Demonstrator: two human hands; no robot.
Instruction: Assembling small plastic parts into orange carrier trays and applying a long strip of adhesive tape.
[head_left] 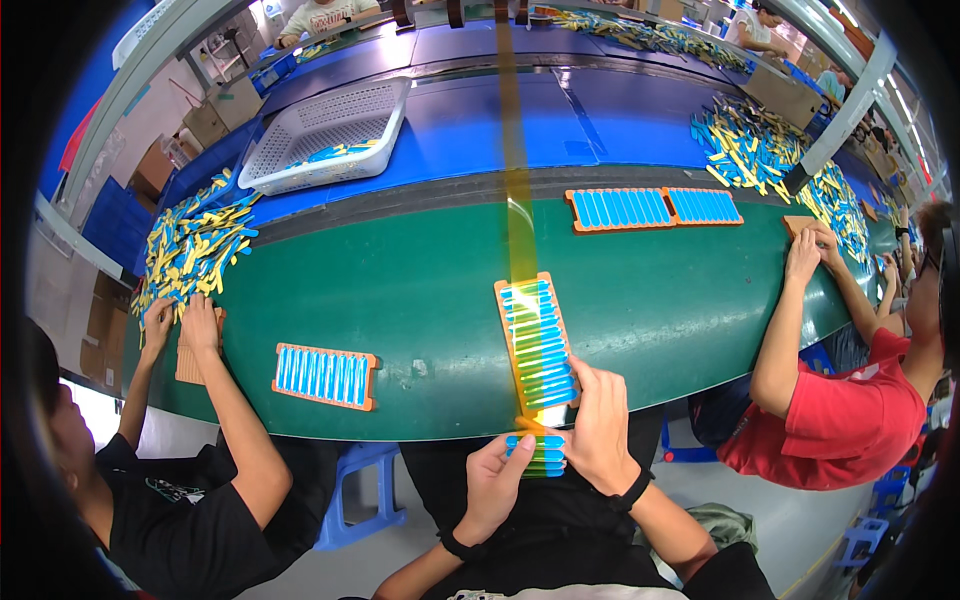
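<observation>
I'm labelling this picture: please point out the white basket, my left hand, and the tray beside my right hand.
Basket [330,117]: head view, on its far inner wall.
Left hand [490,488]: head view, on the middle of the hand.
Tray [508,325]: head view, on its left rim.

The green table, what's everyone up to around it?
At the green table, the person's left hand holds a few blue strips by the near edge, while the right hand is at the side of an orange tray lined with similar strips. More lined trays lie to the left and farther back on the right. On the left, a co-worker's hands are beside a blue and yellow heap; another co-worker sits on the right.
</observation>
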